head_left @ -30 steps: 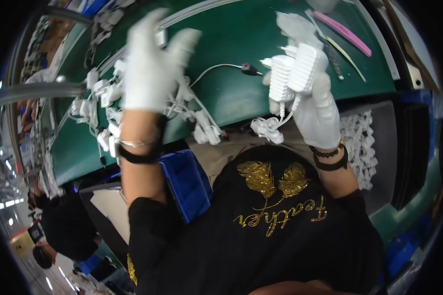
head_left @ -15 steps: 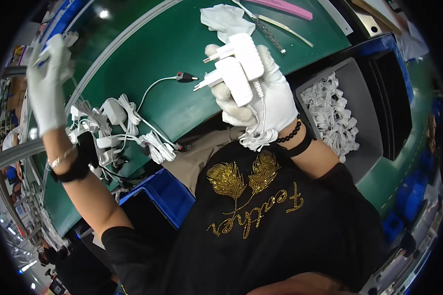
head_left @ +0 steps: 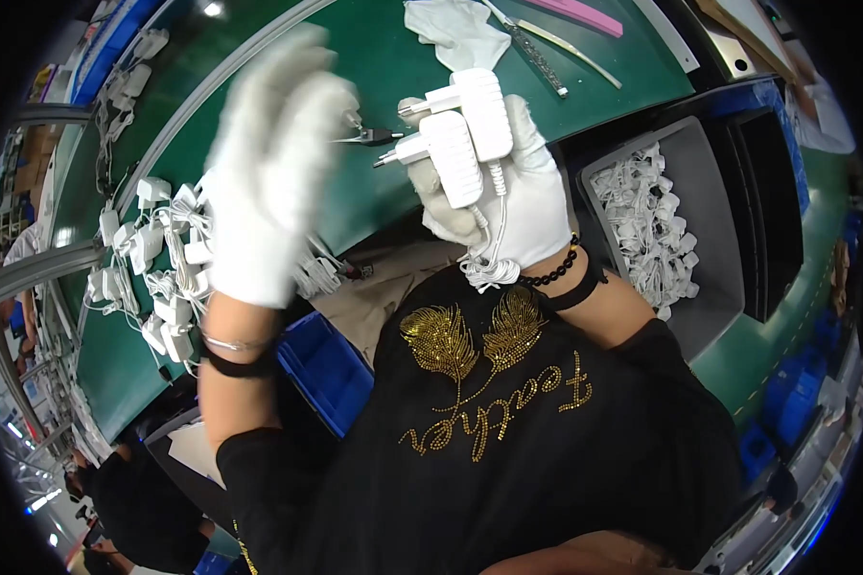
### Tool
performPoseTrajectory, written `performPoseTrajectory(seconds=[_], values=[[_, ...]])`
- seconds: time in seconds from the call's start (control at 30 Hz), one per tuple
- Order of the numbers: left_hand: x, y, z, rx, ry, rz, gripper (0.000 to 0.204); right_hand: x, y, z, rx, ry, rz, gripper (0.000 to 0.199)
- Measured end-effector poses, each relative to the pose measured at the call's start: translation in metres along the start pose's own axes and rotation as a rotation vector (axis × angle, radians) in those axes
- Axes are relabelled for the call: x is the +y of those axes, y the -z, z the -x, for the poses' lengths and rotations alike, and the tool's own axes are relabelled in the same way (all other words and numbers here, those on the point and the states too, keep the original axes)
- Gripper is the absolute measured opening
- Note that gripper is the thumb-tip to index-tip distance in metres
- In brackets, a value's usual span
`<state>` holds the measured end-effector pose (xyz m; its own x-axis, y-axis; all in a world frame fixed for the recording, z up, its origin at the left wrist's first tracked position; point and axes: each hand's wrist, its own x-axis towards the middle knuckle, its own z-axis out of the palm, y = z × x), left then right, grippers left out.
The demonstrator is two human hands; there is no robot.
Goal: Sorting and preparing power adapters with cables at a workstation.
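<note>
Two white power adapters (head_left: 455,158) with two-pin plugs lie side by side in my right hand (head_left: 532,206), which is gloved and closed around them. Their pins point left, and a coiled white cord (head_left: 491,271) dangles by the wrist. My left hand (head_left: 283,163), also in a white glove, is raised over the green table (head_left: 374,216) and smeared by motion, so its fingers are unclear. Just right of its fingertips is a black cable connector (head_left: 374,136); I cannot tell whether they touch.
More white adapters (head_left: 149,240) with bundled cords lie left of my left forearm. A grey bin (head_left: 714,230) at right holds many small white corded pieces. A white cloth (head_left: 460,34), a pink strip (head_left: 580,14) and a thin tool (head_left: 537,62) rest at the back. Below the table edge sits a blue bin (head_left: 326,369).
My left hand has swung right from the far left, over the table toward the black connector. My right hand keeps its hold on the two adapters, nearly still.
</note>
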<state>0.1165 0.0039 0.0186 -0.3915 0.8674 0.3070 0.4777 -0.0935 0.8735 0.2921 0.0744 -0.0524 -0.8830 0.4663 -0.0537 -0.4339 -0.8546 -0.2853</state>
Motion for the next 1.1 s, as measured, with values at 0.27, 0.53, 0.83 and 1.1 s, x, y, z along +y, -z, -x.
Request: performPoseTrajectory(seconds=[0.27,0.53,0.83,1.1], values=[[-0.021,-0.052,0.057,0.106,0.179,0.112,0.048,0.008,0.007,-0.002,-0.041,0.002,0.087,0.076],[-0.029,-0.047,0.057,0.212,0.123,0.371,0.054,0.009,0.008,-0.001,-0.166,-0.047,-0.107,0.070],[-0.034,-0.077,0.065,-0.010,0.333,0.986,0.068,0.019,0.025,0.003,-0.282,-0.144,-0.344,0.055],[-0.033,-0.072,0.063,0.012,0.388,0.821,0.065,0.025,0.011,0.009,0.032,0.003,-0.045,0.056]])
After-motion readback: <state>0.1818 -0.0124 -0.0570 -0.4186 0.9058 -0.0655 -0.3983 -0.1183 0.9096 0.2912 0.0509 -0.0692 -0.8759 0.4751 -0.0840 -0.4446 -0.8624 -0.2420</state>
